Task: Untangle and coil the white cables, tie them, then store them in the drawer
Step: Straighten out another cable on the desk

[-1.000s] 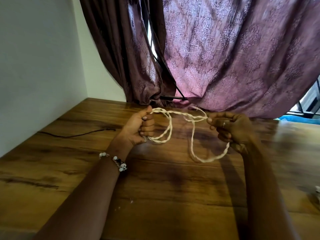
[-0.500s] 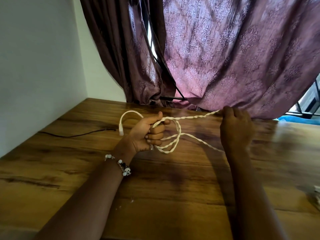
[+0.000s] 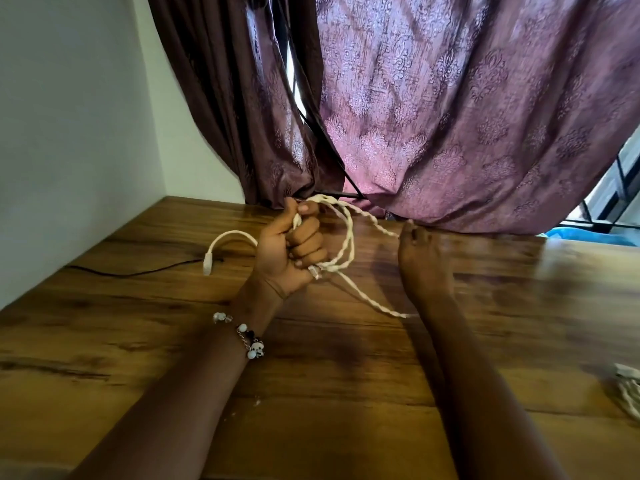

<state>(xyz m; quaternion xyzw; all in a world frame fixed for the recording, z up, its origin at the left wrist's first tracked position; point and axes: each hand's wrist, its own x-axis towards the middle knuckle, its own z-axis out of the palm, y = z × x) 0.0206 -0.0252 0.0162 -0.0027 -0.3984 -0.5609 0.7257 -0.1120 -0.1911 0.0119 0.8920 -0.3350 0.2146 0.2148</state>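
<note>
My left hand grips a twisted white cable in a fist above the wooden table. A coil loop hangs to the right of the fist, and a plug end curves out to its left. One strand runs up to my right hand, whose fingertips pinch it near the curtain; another strand trails down past my right wrist. The right hand is blurred and seen from the back.
A purple patterned curtain hangs over the table's far edge. A thin black wire lies on the table at the left by the white wall. Another white cable bundle lies at the right edge.
My left hand has risen and turned with the coil. The plug end now sticks out to its left. My right hand has drawn the strand round, dropping lower and nearer the left hand.
</note>
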